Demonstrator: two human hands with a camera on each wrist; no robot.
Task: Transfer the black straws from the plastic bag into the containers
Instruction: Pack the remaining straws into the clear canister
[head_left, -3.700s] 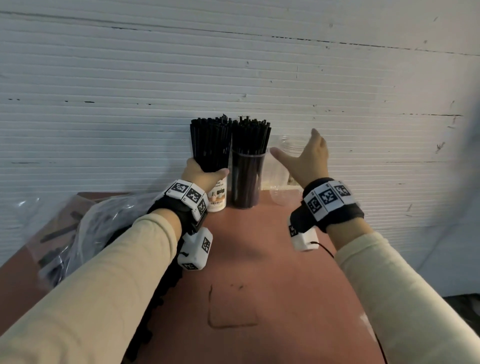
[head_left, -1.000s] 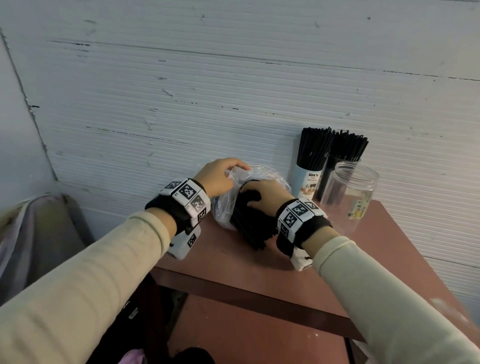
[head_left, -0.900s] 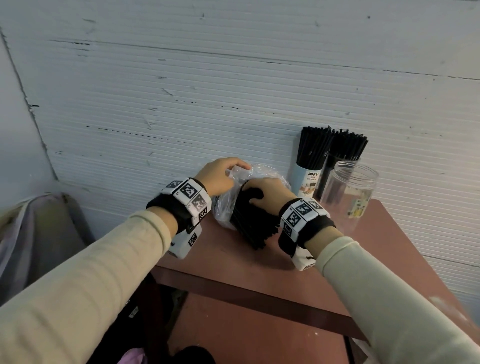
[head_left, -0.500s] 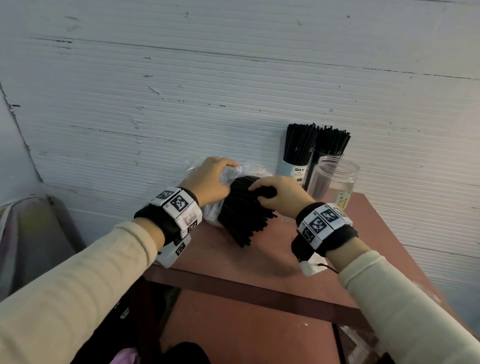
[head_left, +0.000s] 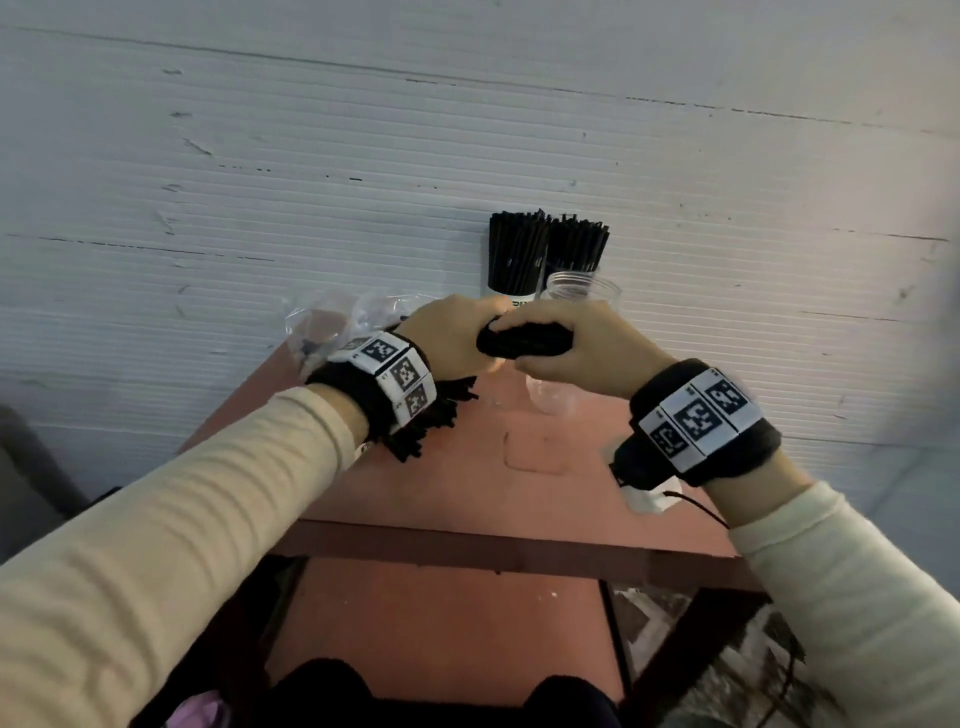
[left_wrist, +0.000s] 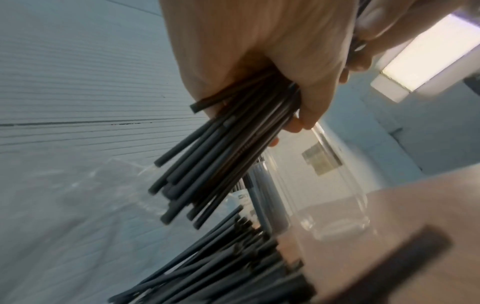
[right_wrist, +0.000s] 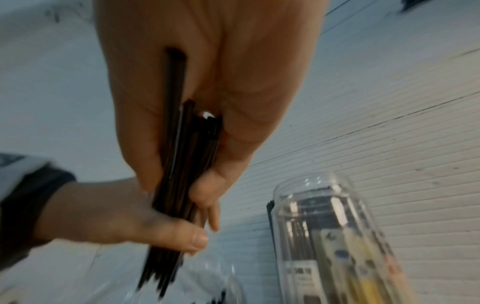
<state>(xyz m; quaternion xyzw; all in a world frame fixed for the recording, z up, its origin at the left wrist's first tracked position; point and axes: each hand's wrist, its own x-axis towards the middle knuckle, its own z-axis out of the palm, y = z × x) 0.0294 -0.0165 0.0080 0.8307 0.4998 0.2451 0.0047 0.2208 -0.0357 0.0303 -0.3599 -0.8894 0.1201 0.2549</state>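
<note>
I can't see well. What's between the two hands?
A bunch of black straws: the left hand and right hand both grip it, seen from the head camera.

Bundle of black straws (head_left: 524, 340) now lifted clear of the plastic bag (head_left: 332, 322), both hands gripping it (left hand (head_left: 447, 343), right hand (head_left: 582, 348)), raised above the bench (head_left: 519, 499)

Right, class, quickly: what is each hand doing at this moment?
Left hand: fingers curled round the bundle of black straws, gripping it.
Right hand: also gripping the same bundle, beside the left hand.
</note>
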